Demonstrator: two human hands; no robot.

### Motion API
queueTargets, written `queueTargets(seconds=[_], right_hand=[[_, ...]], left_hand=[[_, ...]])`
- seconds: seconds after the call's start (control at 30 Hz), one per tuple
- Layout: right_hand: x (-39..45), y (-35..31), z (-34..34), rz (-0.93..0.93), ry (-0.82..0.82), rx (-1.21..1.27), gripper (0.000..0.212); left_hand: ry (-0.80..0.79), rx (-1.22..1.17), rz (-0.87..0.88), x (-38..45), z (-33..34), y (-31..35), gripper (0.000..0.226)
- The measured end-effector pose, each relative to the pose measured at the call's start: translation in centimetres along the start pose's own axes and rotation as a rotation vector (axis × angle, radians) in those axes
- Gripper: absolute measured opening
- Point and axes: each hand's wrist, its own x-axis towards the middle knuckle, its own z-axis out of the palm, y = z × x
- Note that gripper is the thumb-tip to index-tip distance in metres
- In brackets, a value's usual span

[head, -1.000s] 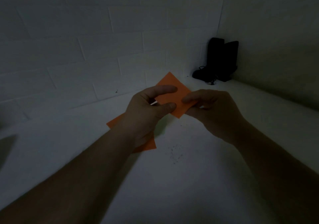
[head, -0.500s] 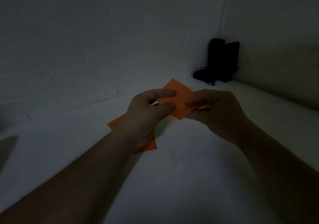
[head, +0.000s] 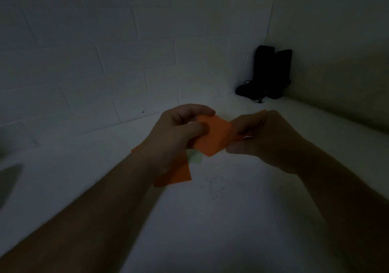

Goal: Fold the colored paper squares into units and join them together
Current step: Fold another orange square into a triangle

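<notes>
An orange paper square (head: 214, 136) is held in the air between both hands, above the white table. My left hand (head: 179, 129) pinches its left edge between thumb and forefinger. My right hand (head: 259, 138) grips its right side, and part of the paper bends back behind those fingers. Under my left wrist, more orange paper (head: 176, 174) lies flat on the table, with a pale green sheet (head: 194, 157) showing at its upper edge.
The white table (head: 231, 220) meets a painted brick wall (head: 105, 62) at the back and a plain wall at the right. A black object with a cable (head: 267, 75) stands in the far corner. Small dark specks (head: 214, 188) mark the table in front of the papers.
The held orange square has tilted flatter and lower, and its right side now bends back behind my right hand. A pale green sheet has come into sight below my left hand.
</notes>
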Motion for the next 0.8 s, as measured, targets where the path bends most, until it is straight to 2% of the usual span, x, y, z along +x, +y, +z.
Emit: queueTargets(seconds=[0.1, 0.17, 0.27, 0.47, 0.57, 0.8], right_hand=[[-0.06, -0.21, 0.31, -0.019, -0.045, -0.056, 0.021], [-0.08, -0.41, 0.48, -0.039, -0.046, -0.057, 0.021], [-0.04, -0.21, 0.55, -0.052, -0.030, -0.038, 0.017], [0.06, -0.14, 0.16, -0.037, -0.069, -0.134, 0.026], [-0.06, -0.35, 0.13, -0.024, -0.075, -0.168, 0.019], [-0.05, -0.84, 0.13, 0.011, -0.089, -0.157, 0.011]], left_hand=[[-0.056, 0.069, 0.030, 0.07, -0.06, -0.12, 0.043], [-0.060, 0.089, 0.014, -0.05, 0.13, -0.04, 0.036], [-0.035, 0.192, 0.026, -0.07, 0.26, -0.05, 0.013], [-0.020, 0.209, 0.039, 0.11, -0.07, -0.40, 0.018], [-0.029, 0.240, 0.015, -0.09, 0.03, -0.31, 0.026], [-0.003, 0.291, 0.005, -0.03, 0.39, -0.57, 0.020]])
